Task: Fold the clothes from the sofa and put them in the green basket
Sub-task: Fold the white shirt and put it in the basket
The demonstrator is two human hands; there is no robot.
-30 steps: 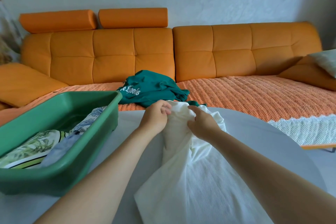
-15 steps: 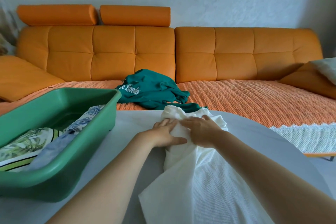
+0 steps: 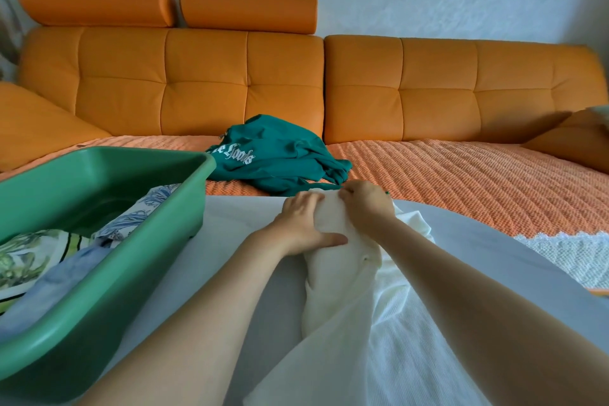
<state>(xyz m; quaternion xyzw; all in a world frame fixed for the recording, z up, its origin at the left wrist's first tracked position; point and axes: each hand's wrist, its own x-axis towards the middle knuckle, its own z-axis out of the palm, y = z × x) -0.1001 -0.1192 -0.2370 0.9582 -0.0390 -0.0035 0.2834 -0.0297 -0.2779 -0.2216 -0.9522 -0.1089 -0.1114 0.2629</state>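
A white garment (image 3: 389, 339) lies bunched on the grey table (image 3: 237, 221), stretching from near me to the far edge. My left hand (image 3: 301, 224) presses flat on its far end, fingers straight and thumb stretched out along the cloth. My right hand (image 3: 365, 204) sits just right of it, fingers curled round the garment's far edge. The green basket (image 3: 108, 316) stands on the table at the left and holds folded clothes: a leaf-print piece (image 3: 29, 254), a pale blue one and a blue floral one. A teal sweatshirt (image 3: 273, 158) with white lettering lies crumpled on the orange sofa (image 3: 461, 89).
A woven orange throw (image 3: 445, 181) covers the sofa seat, with a white lace edge (image 3: 573, 254) at the right. Orange cushions lie at both ends of the sofa. The table's far rim meets the sofa seat.
Both hands have slid toward the far end of the white garment. My left hand went from gripping the cloth to lying flat on it. The view has tilted a little.
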